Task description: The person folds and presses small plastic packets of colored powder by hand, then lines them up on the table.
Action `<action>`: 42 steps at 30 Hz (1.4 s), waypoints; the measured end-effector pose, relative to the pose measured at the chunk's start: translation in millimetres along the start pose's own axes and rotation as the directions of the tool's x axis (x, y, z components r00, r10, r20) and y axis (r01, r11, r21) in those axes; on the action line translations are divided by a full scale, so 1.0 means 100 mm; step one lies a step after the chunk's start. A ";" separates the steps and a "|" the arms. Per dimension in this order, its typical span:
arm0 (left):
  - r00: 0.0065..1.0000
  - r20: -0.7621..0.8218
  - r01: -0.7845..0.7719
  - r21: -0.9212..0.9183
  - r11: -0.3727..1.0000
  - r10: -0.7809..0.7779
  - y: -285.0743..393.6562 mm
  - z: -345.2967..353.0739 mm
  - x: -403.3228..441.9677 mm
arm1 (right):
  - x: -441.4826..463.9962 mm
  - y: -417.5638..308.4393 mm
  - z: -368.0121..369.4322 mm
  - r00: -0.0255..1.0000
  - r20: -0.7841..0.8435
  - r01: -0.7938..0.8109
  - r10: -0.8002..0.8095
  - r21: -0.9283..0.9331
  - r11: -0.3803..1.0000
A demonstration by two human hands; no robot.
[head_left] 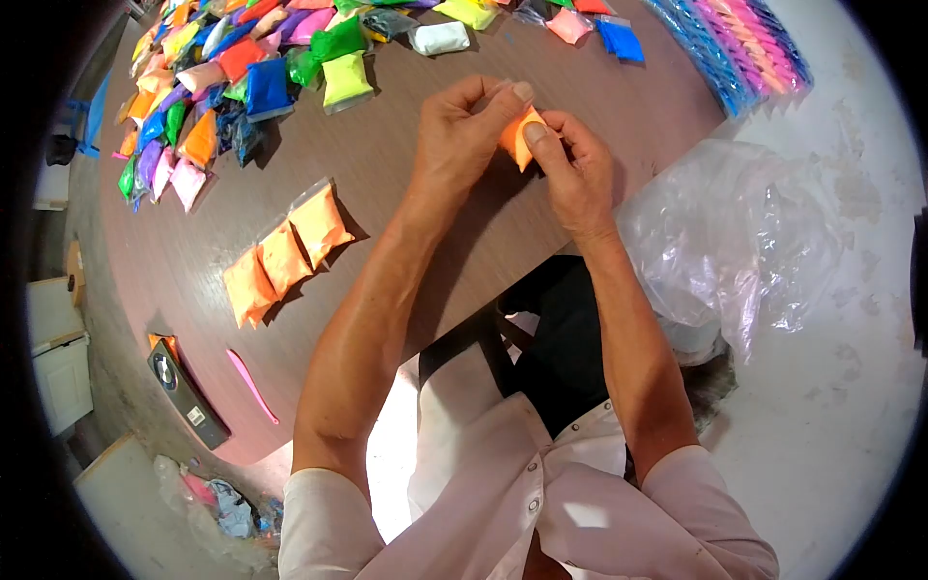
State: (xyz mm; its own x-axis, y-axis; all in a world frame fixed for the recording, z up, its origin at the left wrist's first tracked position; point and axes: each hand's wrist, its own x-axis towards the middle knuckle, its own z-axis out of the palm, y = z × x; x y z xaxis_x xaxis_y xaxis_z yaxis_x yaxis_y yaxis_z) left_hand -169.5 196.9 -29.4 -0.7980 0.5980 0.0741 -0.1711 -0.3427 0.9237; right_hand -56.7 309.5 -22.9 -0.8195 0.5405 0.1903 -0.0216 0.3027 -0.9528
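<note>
Between my two hands, over the far part of the brown table (406, 261), is a small bright orange packet (523, 137). My left hand (471, 126) pinches its upper edge, where a bit of clear plastic shows. From the right, my right hand (575, 169) grips the packet with the thumb lying across its front. Left of my left forearm, three light orange packets lie side by side in a slanting row: an upper one (321, 221), a middle one (283, 258) and a lower one (249, 288).
A large heap of coloured packets (237, 60) covers the table's far left. A black phone (188, 396) and a pink stick (253, 387) lie near the left edge. Bundled blue and pink packs (739, 48) sit far right. A clear plastic bag (735, 232) hangs beside the table.
</note>
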 end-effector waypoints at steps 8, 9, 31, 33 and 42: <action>0.998 0.051 0.034 0.201 0.979 -0.045 0.02 -0.02 -0.01 | 0.01 0.07 -0.02 0.997 -0.064 0.057 -0.052 0.071 0.996; 0.997 0.051 0.038 0.230 0.973 -0.051 0.02 -0.04 0.01 | 0.02 0.06 -0.03 0.997 -0.051 0.067 -0.065 0.025 0.997; 0.967 -0.039 0.255 0.186 0.949 -0.253 0.22 -0.03 -0.18 | 0.01 -0.03 -0.17 0.982 -0.018 0.189 -0.189 0.136 0.972; 0.977 -0.047 0.212 0.236 0.948 -0.207 0.27 0.04 -0.19 | -0.03 -0.07 -0.15 0.991 -0.029 0.131 -0.128 0.157 0.979; 0.978 -0.044 0.205 0.028 0.978 -0.203 0.07 -0.04 -0.38 | -0.18 -0.18 -0.12 0.991 -0.045 0.132 -0.127 0.160 0.978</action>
State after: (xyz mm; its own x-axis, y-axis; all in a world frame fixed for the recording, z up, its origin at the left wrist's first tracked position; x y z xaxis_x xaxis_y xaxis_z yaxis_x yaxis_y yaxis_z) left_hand -142.5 169.4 -27.5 -0.7711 0.6229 -0.1317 -0.3142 -0.1925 0.9296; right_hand -34.4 304.0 -6.7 -0.7833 0.5329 0.3201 -0.2213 0.2421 -0.9447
